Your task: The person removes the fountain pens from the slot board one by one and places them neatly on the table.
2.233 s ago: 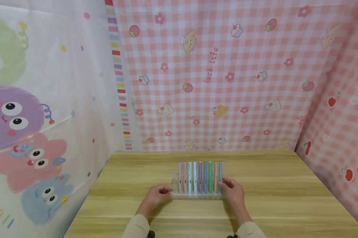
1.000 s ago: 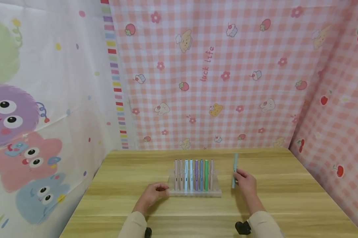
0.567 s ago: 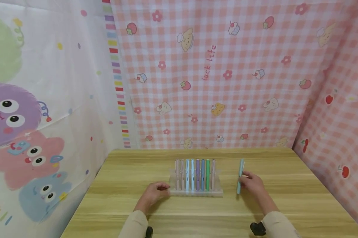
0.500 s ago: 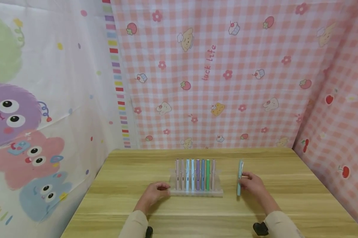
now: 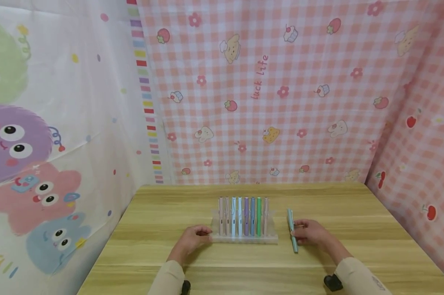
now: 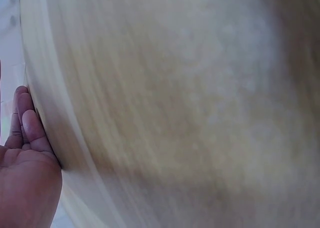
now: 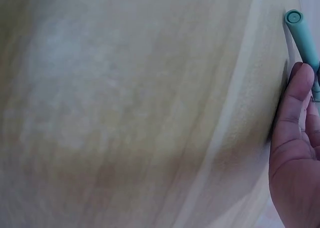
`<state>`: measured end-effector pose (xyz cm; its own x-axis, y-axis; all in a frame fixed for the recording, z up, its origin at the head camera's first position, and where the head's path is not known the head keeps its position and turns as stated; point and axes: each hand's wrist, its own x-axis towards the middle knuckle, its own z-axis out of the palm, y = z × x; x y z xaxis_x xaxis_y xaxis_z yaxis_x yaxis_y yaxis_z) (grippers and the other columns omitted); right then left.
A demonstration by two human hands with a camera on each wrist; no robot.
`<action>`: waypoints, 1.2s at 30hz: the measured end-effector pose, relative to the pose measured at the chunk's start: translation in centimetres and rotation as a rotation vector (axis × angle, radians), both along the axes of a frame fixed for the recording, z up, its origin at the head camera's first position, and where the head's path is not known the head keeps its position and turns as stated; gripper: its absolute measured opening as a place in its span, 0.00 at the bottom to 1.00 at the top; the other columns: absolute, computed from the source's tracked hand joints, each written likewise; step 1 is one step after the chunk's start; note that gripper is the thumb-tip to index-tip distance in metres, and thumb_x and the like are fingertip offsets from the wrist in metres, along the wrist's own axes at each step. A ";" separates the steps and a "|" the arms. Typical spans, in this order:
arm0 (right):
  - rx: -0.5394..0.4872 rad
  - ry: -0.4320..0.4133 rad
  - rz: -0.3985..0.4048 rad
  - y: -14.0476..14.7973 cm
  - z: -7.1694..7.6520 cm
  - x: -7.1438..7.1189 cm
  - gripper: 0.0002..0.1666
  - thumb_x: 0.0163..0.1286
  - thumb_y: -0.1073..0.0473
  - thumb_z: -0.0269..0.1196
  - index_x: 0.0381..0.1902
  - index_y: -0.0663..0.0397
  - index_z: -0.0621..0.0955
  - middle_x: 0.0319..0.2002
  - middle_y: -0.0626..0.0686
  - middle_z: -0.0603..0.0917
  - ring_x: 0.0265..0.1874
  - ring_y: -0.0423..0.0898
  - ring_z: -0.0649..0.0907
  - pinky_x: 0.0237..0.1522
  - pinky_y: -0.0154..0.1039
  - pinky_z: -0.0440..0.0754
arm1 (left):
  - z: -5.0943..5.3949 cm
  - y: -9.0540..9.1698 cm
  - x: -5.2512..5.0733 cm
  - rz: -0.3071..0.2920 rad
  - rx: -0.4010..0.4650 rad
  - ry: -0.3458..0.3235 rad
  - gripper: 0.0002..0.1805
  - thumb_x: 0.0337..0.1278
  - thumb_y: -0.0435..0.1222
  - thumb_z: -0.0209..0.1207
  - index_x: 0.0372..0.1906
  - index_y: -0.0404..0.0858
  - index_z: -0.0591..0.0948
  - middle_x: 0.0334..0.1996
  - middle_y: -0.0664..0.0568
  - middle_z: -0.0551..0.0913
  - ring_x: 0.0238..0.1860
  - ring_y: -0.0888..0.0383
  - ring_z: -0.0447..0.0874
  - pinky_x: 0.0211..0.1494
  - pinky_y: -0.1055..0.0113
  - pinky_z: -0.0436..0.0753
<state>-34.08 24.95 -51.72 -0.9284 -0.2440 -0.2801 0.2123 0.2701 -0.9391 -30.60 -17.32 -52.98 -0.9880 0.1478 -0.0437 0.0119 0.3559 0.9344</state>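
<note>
In the head view, a clear pen stand point(image 5: 260, 240) holds several capped pens in an upright row, among them a purple pen point(image 5: 246, 217) and a green pen point(image 5: 259, 216). My left hand point(image 5: 192, 241) grips the stand's left end between thumb and fingers; in the left wrist view its fingers point(image 6: 34, 128) show at the left edge, the stand barely visible. To the right of the stand, my right hand point(image 5: 312, 232) pinches a teal pen point(image 5: 291, 220), tilted low over the table. Its round end shows in the right wrist view, where the pen point(image 7: 303, 40) sticks out past the fingertips.
The wooden table point(image 5: 222, 272) runs back to a pink checked curtain point(image 5: 273, 114). A white cartoon-print cloth point(image 5: 104, 172) hangs on the left and a cherry-print cloth point(image 5: 421, 172) on the right. A black device point(image 5: 332, 282) sits at the right wrist.
My right hand has taken the teal pen from the stand's right end and carried it rightward, then lowered and tilted it toward the table. My left hand has stayed at the stand.
</note>
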 end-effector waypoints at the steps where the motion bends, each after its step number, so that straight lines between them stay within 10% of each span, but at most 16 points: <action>1: -0.002 -0.008 -0.013 0.0 -0.1 0.0 0.34 0.65 0.68 0.66 0.63 0.78 0.66 0.42 0.56 0.82 0.35 0.45 0.83 0.37 0.41 0.84 | 0.0 0.0 0.0 -0.001 0.000 0.000 0.11 0.55 0.27 0.67 0.43 0.28 0.83 0.36 0.49 0.82 0.38 0.57 0.77 0.41 0.65 0.78; 16: 0.150 0.077 -0.050 -0.7 -0.4 0.4 0.32 0.64 0.68 0.67 0.62 0.77 0.70 0.34 0.58 0.79 0.29 0.47 0.81 0.32 0.41 0.83 | -0.1 0.2 0.0 0.020 0.013 -0.034 0.11 0.53 0.27 0.68 0.43 0.29 0.83 0.36 0.50 0.82 0.38 0.57 0.77 0.42 0.66 0.77; 36: 0.090 0.048 -0.051 -0.2 0.0 0.7 0.34 0.66 0.66 0.66 0.64 0.79 0.67 0.35 0.58 0.80 0.31 0.48 0.81 0.35 0.42 0.83 | 0.0 0.0 0.0 -0.012 0.049 -0.012 0.12 0.55 0.26 0.66 0.44 0.26 0.82 0.37 0.48 0.82 0.39 0.57 0.76 0.42 0.66 0.77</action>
<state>-33.41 24.74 -51.74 -0.9519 -0.1716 -0.2538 0.1836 0.3437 -0.9210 -30.60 -17.28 -52.94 -0.9856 0.1620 -0.0479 0.0048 0.3098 0.9508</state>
